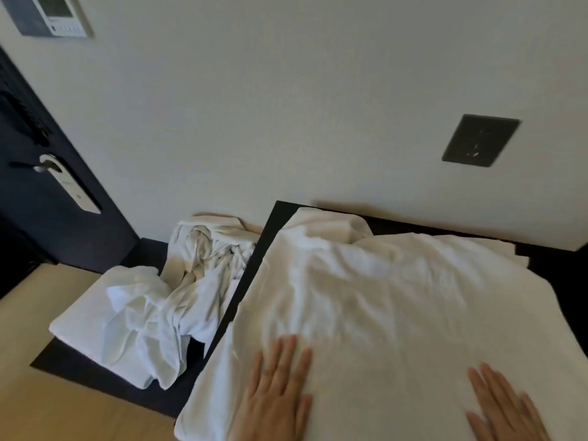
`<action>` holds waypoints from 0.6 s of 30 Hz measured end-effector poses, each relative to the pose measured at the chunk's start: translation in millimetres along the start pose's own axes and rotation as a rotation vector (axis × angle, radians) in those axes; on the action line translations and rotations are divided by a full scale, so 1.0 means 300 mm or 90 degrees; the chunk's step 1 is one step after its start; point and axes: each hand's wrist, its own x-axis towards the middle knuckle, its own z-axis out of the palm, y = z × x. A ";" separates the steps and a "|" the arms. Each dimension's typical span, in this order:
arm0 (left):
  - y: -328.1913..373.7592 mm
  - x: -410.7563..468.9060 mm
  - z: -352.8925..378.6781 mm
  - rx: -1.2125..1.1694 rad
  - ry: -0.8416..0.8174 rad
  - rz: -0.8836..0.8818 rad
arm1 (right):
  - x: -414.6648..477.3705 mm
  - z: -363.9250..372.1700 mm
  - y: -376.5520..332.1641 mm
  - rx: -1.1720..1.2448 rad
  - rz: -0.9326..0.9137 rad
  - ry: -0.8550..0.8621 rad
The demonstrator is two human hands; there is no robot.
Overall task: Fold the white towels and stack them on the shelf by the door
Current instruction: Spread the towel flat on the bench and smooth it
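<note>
A large white towel lies spread over a dark raised surface at the right, still wrinkled. My left hand lies flat on the towel's near part, fingers straight and spread. My right hand lies flat on it too, near the bottom right, slightly blurred. To the left, on a lower dark shelf, sits a folded white towel with a crumpled heap of white towels over and behind it.
A dark door with a lever handle and a hanging tag stands at the left. A pale wall behind carries a dark socket plate and a control panel. Light wooden flooring shows at the bottom left.
</note>
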 end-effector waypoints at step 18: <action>-0.388 0.534 -0.229 -0.951 -0.389 -0.576 | 0.480 0.211 -0.408 0.013 0.009 -0.107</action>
